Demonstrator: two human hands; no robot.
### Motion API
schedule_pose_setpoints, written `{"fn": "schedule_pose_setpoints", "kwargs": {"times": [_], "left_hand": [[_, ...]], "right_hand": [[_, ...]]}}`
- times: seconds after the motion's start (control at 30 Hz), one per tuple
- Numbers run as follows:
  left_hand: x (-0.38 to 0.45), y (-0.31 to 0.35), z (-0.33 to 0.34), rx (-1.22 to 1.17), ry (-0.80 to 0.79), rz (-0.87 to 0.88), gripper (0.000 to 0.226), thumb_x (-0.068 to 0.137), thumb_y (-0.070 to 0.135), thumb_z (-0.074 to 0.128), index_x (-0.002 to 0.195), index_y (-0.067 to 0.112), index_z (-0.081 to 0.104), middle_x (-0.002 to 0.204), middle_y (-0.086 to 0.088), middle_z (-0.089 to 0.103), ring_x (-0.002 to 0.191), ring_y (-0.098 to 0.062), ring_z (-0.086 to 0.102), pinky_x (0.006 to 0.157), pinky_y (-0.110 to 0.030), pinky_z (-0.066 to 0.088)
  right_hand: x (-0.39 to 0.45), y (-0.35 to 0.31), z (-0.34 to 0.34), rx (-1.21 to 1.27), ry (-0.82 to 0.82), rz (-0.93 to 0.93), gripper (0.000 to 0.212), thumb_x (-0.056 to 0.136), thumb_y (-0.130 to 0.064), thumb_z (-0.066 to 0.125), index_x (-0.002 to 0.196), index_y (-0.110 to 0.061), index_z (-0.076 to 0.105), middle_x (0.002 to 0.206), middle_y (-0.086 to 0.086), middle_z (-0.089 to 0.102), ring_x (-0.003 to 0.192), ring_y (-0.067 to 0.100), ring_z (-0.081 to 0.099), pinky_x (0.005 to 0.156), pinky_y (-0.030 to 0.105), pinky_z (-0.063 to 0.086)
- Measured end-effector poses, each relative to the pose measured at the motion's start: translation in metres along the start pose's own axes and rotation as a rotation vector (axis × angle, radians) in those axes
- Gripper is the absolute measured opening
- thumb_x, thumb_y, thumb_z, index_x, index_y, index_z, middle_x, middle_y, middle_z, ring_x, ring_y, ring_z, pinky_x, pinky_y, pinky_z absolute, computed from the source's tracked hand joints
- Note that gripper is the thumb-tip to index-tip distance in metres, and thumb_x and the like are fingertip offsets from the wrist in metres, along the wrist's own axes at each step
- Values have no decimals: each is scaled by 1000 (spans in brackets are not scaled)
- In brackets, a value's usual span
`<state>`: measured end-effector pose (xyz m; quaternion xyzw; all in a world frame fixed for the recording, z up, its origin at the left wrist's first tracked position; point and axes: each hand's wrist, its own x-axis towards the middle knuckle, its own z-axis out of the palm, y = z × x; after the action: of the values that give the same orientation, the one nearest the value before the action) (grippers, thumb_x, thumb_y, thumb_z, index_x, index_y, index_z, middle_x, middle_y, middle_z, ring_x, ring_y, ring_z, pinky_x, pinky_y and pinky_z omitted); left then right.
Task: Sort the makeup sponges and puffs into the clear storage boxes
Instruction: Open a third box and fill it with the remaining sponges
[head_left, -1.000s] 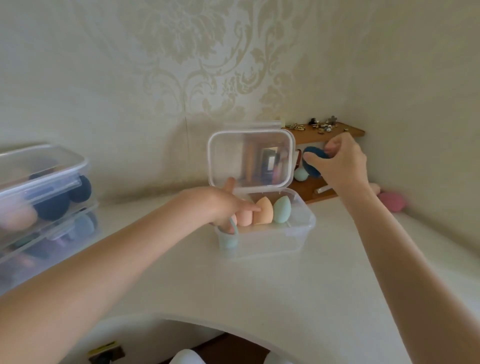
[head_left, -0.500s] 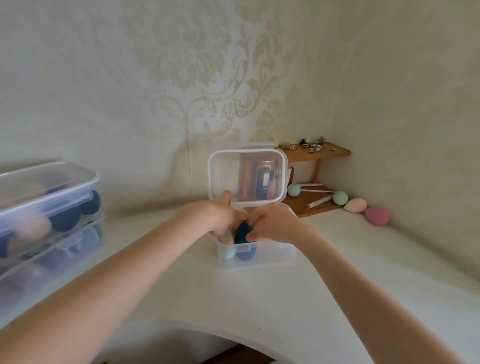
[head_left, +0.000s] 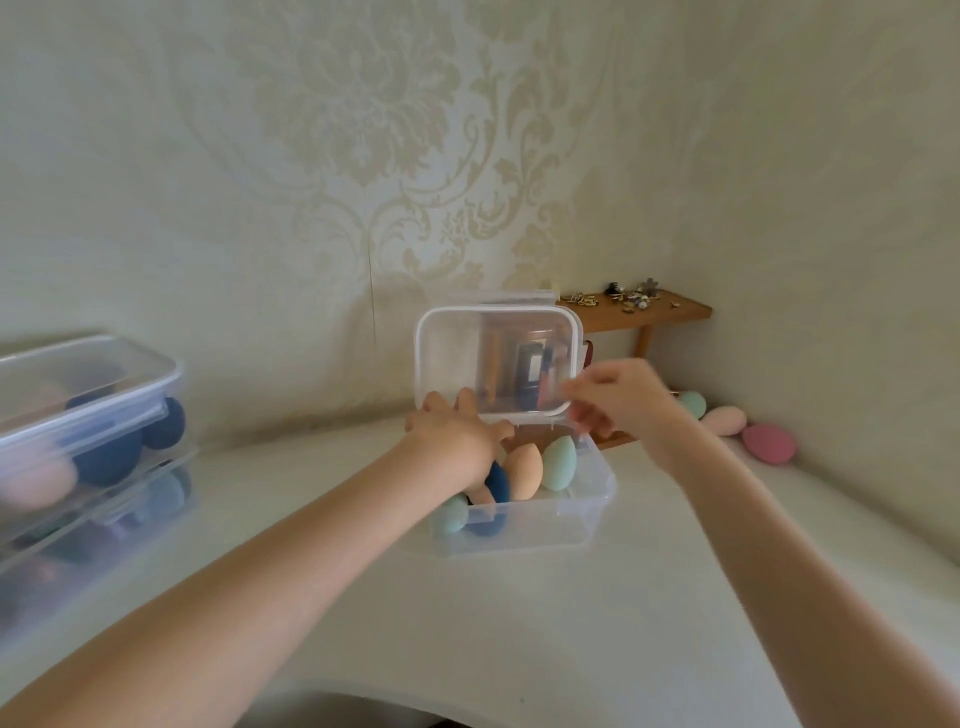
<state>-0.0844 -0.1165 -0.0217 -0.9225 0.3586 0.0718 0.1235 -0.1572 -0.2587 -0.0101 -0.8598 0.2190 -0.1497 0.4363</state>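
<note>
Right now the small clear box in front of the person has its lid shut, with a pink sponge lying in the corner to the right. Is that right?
Not quite: the head view shows the small clear box with its lid standing open, not shut. The pink sponge does lie in the right corner.

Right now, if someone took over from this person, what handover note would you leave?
Left hand: over the open clear box, fingers at the raised lid; grip unclear.
Right hand: empty, fingers loosely curled, beside the lid.
Done: dark blue sponge, orange sponge and mint sponge sit in the box. Two closed stacked boxes at left hold more.
Left: mint, peach and pink sponges by the wooden shelf; then close the lid.
</note>
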Motion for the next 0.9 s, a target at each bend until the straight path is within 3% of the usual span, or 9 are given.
{"fn": "schedule_pose_setpoints", "kwargs": {"times": [0.1,0.23,0.3,0.4,0.5,0.6,0.7,0.8,0.9], "left_hand": [[-1,1,3,-12,41,22,60,87,30,58,138,39,27,132,-10,26,121,-36,30,87,-38,40],[3,1,9,-7,81,14,53,88,26,55,135,37,31,131,-9,25,120,-35,30,94,-38,40],[4,2,10,-13,86,-6,49,91,27,51,135,37,31,131,-9,23,120,-35,29,96,-38,38],[7,5,10,35,76,-9,47,92,24,49,134,36,32,132,-9,23,120,-37,28,96,-40,39],[9,5,8,73,54,-16,50,91,21,52,134,36,32,132,-10,22,119,-37,28,95,-40,40],[11,6,9,92,60,-15,54,89,18,54,134,35,31,134,-11,21,121,-38,27,95,-42,40],[12,4,14,-2,84,-29,51,90,23,52,136,33,31,135,-11,24,121,-38,29,97,-44,39],[10,4,13,33,83,-22,55,90,31,54,137,38,28,133,-11,26,120,-38,29,93,-42,39],[8,4,13,71,109,-14,59,88,35,58,137,42,28,131,-11,26,119,-37,31,87,-38,39]], "right_hand": [[31,33,-15,-77,334,111,17,93,-16,52,93,-10,68,93,10,66,81,25,63,75,33,54],[70,65,1,-614,87,240,48,94,-13,39,138,-32,40,143,12,44,132,38,37,112,49,29],[80,65,7,-653,58,295,56,95,-12,37,144,-35,26,151,13,31,141,40,17,116,53,16],[86,69,13,-661,28,304,57,95,-13,36,145,-36,21,155,10,25,143,40,7,116,58,8],[88,70,14,-618,91,293,52,94,-19,43,143,-31,30,151,11,30,141,39,13,115,57,13],[76,64,7,-517,330,229,42,89,-29,56,129,-22,45,137,18,43,131,38,30,108,52,29],[51,43,-8,-276,539,45,34,87,-28,61,112,-13,43,107,10,56,98,28,52,78,38,48],[23,14,-18,-191,420,-65,30,86,-38,62,90,-14,43,74,-5,45,62,9,41,53,21,34],[-9,-9,-16,-204,64,13,32,86,-43,60,72,-19,44,67,1,52,59,13,47,55,19,38]]}}
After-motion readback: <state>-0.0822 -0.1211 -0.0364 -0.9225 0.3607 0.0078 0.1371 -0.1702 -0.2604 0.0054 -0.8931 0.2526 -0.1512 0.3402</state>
